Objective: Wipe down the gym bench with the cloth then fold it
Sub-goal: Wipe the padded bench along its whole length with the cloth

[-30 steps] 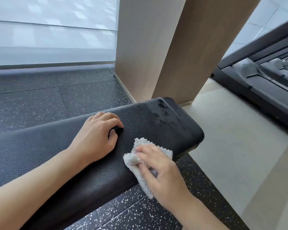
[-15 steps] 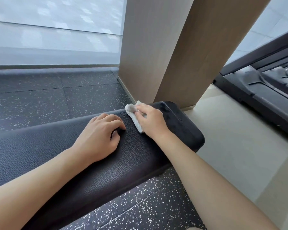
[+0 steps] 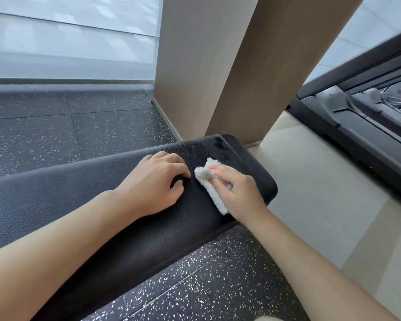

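A black padded gym bench [image 3: 79, 205] runs from the lower left to its rounded end at centre right. Dark wet patches show near that end. My right hand [image 3: 239, 193] presses a bunched white cloth [image 3: 208, 181] onto the pad near the bench end, fingers laid over it and curled round its edge. My left hand [image 3: 155, 181] rests on the pad just left of the cloth, fingers loosely curled, holding nothing.
A beige wooden pillar [image 3: 218, 77] rises right behind the bench end. Dark speckled rubber floor [image 3: 56, 135] lies to the left and under the bench, pale floor [image 3: 322, 193] to the right. A black treadmill [image 3: 368, 126] stands at the far right.
My right hand swept the cloth from the near edge to the far edge of the pad, then back toward the middle. The left hand stayed in place.
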Demonstrator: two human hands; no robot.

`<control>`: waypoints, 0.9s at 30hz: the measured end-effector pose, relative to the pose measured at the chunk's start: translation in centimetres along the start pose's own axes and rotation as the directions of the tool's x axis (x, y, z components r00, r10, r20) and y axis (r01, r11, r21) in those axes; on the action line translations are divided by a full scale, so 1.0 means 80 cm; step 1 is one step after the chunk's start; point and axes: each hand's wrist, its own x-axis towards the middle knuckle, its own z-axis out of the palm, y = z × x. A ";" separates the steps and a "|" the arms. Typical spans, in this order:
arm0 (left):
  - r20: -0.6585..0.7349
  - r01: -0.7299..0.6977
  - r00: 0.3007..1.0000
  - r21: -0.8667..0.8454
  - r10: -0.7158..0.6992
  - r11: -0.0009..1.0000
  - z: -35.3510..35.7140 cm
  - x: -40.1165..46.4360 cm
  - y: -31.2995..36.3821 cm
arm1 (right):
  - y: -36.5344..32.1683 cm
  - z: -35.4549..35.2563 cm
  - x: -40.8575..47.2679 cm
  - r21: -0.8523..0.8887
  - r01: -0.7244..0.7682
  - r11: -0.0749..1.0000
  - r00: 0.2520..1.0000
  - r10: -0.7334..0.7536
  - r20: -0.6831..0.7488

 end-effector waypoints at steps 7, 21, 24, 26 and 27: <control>-0.072 0.055 0.996 -0.009 -0.056 0.998 0.016 0.007 0.002 | 0.004 0.024 0.149 -0.212 -0.212 0.954 0.977 0.204 -0.060; -0.120 0.071 0.991 0.033 -0.066 0.997 0.020 0.007 0.004 | 0.017 -0.022 -0.046 -0.007 0.054 0.999 0.996 -0.053 0.076; -0.120 0.080 0.990 0.042 -0.075 0.996 0.020 0.007 0.005 | 0.030 -0.022 0.048 -0.107 -0.070 0.992 0.997 0.066 -0.035; -0.123 0.088 0.989 0.049 -0.081 0.995 0.020 0.007 0.005 | 0.032 -0.014 0.114 -0.180 -0.156 0.971 0.987 0.148 -0.057; -0.122 0.090 0.989 0.051 -0.083 0.995 0.020 0.007 0.006 | 0.028 -0.007 0.137 -0.211 -0.184 0.960 0.983 0.177 -0.053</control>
